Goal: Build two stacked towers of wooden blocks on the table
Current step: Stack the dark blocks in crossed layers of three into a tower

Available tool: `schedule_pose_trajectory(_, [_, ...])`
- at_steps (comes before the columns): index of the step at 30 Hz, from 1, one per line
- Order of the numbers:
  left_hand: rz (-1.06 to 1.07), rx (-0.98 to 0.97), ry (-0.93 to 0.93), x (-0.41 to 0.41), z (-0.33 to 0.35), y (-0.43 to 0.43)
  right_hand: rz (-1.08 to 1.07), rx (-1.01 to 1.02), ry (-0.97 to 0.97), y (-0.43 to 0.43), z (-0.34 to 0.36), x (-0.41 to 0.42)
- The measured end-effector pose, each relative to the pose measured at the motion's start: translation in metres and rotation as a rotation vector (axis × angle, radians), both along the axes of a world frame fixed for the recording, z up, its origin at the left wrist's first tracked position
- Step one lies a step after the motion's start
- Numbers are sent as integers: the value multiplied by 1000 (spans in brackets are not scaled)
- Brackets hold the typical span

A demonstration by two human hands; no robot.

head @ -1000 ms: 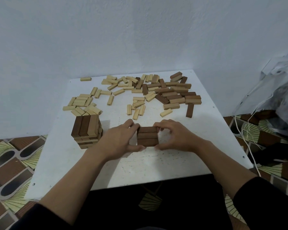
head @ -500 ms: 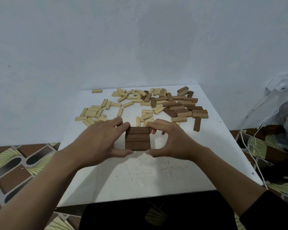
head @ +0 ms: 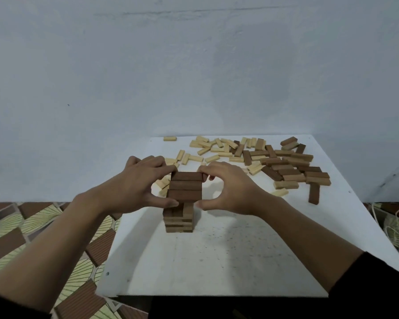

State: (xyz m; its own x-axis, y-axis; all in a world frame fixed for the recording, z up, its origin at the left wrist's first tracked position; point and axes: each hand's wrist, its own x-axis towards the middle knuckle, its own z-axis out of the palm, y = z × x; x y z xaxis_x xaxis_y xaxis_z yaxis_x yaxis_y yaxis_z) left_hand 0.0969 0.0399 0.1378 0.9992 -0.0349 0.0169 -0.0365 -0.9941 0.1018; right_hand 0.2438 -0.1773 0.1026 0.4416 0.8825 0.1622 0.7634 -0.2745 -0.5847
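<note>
Starting at the near edge, the white table (head: 217, 268) shows a scuffed, speckled surface, with patterned floor tiles (head: 32, 238) beyond it at 9 o'clock.

The tower (head: 179, 221) stands upright on the table, towards 9 o'clock of its centre. It is made of several flat courses of mixed dark and tan blocks. The top course runs front to back.

A three-block layer (head: 186, 186) of dark brown blocks, set side by side and running left to right, sits directly over the tower. Whether it rests on the top course or is held just above it cannot be determined.

The left hand (head: 134, 187) grips the layer's 9 o'clock end. The thumb (head: 171, 204) is on the near edge and the fingers are curled over the far edge. The right hand (head: 228, 187) grips the 3 o'clock end the same way, with the thumb near and bent fingers (head: 205, 174) on the far corner. Both hands are partly closed, pinching the layer between them.

Loose pale blocks (head: 217, 148) lie scattered at 12 o'clock. Loose dark blocks (head: 293, 166) are heaped at 1 to 2 o'clock. One pale block (head: 170, 138) lies apart at 11 o'clock by the wall (head: 194, 65).
</note>
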Motion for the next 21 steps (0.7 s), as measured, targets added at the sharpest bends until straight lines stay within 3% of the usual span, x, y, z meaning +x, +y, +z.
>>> schedule_pose_trajectory(6, [18,-104,47,-2,-22,19,-39,-135,-43,17,-8,-6])
schedule_pose_trajectory(21, [19,-190,94,-6,-45,24,-64,-203,-32,20,-17,-15])
